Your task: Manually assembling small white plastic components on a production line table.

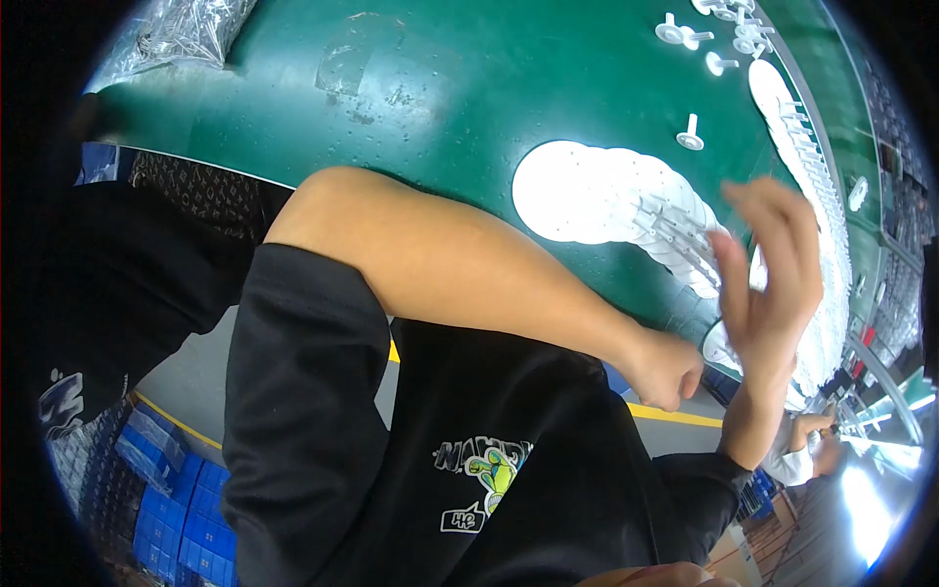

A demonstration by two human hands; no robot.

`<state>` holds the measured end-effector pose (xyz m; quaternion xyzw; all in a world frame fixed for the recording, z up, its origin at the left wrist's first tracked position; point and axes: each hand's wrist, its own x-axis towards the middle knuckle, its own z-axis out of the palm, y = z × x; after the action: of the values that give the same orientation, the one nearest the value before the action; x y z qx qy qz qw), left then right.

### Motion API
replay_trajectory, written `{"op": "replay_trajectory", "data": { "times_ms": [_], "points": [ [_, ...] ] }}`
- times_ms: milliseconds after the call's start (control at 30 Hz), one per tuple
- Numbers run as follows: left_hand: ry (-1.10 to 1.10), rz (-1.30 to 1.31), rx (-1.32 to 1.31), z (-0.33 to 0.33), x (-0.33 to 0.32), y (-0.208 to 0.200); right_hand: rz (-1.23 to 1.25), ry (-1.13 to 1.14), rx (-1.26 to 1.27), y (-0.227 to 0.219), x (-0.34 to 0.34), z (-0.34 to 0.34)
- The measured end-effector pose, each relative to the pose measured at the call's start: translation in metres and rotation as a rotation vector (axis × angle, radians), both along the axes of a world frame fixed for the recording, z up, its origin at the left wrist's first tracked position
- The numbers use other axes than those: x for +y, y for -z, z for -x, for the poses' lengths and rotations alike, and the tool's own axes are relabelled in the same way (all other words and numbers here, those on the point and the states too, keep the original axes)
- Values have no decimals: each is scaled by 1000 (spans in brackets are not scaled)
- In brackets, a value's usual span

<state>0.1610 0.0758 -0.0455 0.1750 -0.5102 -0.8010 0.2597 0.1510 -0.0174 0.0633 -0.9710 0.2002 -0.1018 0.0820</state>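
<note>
Right hand: the bare right hand (pixel 773 276) is hovering blurred at the right end of the fanned row of overlapping white round discs (pixel 572 191), thumb and fingers standing apart; no object is showing between them, and I cannot tell whether it is touching the row.
Left hand: the bare left hand (pixel 665 370) is curling inward by the near edge of the glossy green counter (pixel 284 108), its palm side hiding; I cannot tell whether it is gripping anything.
Fanned discs: the row is lying on the counter left of the right hand, smooth, flat faces overlapping like shingles, thin pale pegs bristling toward its right end.
Part-hidden disc: a white round disc (pixel 719 344) is showing between the hands, near the counter's edge.
Long row: a curved line of white pegged discs (pixel 769 90) is running along the counter's right side.
Loose pieces: small white stemmed pieces, one being a flanged peg (pixel 691 137), are lying scattered beyond, looking like moulded plastic.
Bag: a crinkled clear plastic bag of slender metallic pieces (pixel 196 29) is sitting at far left.
Sliding risk: a brushing wrist could be spreading the slick, overlapping discs out of line.
Snagging risk: fingers catching the upright pegs could be tipping several discs together.
Edge risk: a forearm's nudge could be sending the part-hidden disc floorward.
</note>
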Motion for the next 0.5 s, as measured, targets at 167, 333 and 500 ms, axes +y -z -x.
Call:
{"op": "replay_trajectory", "data": {
  "times_ms": [167, 333, 500],
  "points": [
    [46, -42, 29, -3, 2, 1, -190, -64, 32, 31, -49, -24],
    [70, -56, 25, -10, 8, -3, -214, -91, 14, 39, -61, -30],
    [48, 18, -4, -6, 2, -1, -152, 279, -199, 35, -78, -26]
  ]
}}
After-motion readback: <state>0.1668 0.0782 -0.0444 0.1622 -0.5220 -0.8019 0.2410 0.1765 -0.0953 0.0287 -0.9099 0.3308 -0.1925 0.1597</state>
